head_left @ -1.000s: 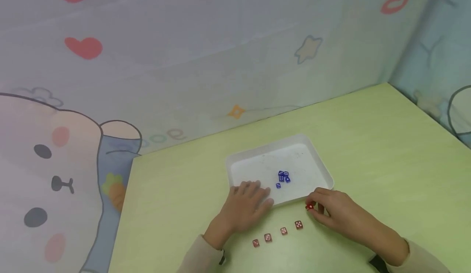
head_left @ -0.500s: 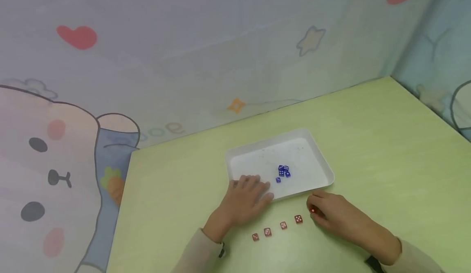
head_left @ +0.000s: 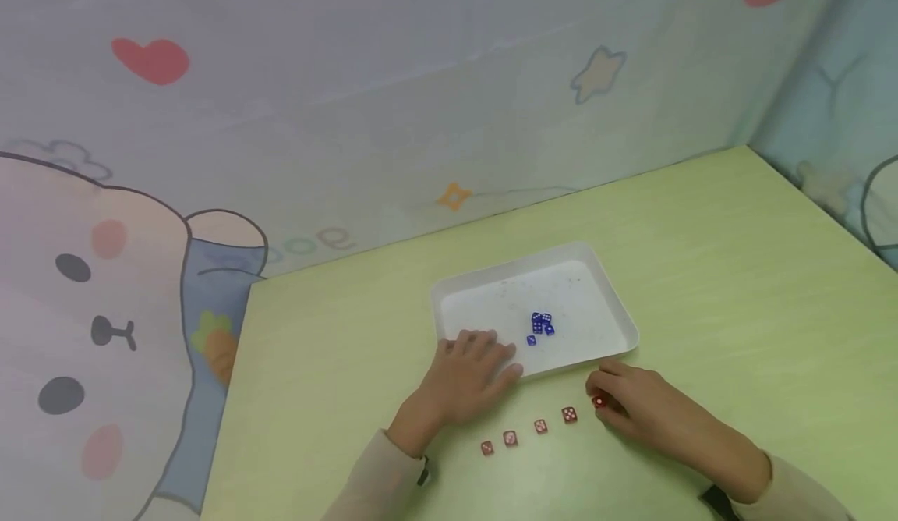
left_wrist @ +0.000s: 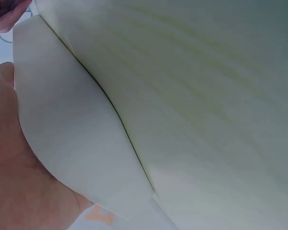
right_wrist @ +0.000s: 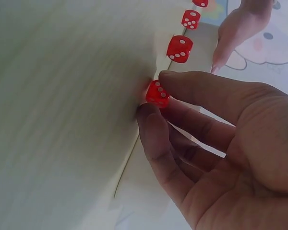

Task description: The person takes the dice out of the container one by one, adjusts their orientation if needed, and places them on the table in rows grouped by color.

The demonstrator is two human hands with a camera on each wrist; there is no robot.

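Observation:
Between thumb and index finger, my right hand (head_left: 641,404) pinches a red die (right_wrist: 157,94) at table level, just right of a row of red dice (head_left: 569,414). In the right wrist view the nearest die of that row (right_wrist: 180,49) lies a short way beyond the thumb. My left hand (head_left: 463,381) rests with spread fingers over the near left rim of a white tray (head_left: 449,281). Inside the tray, several blue dice (head_left: 537,327) sit clustered near its middle. The left wrist view shows the left palm (left_wrist: 19,163) against the tray's outer wall (left_wrist: 81,120).
The light green table (head_left: 337,334) reaches back to a printed cloth wall (head_left: 337,100). A second cloth side (head_left: 842,92) stands along the right edge. The tray's rim rises between the blue dice and the red row.
My right hand has brought its red die down slightly right, to the end of the red row. The left hand stays on the tray rim; the head view has shifted a little.

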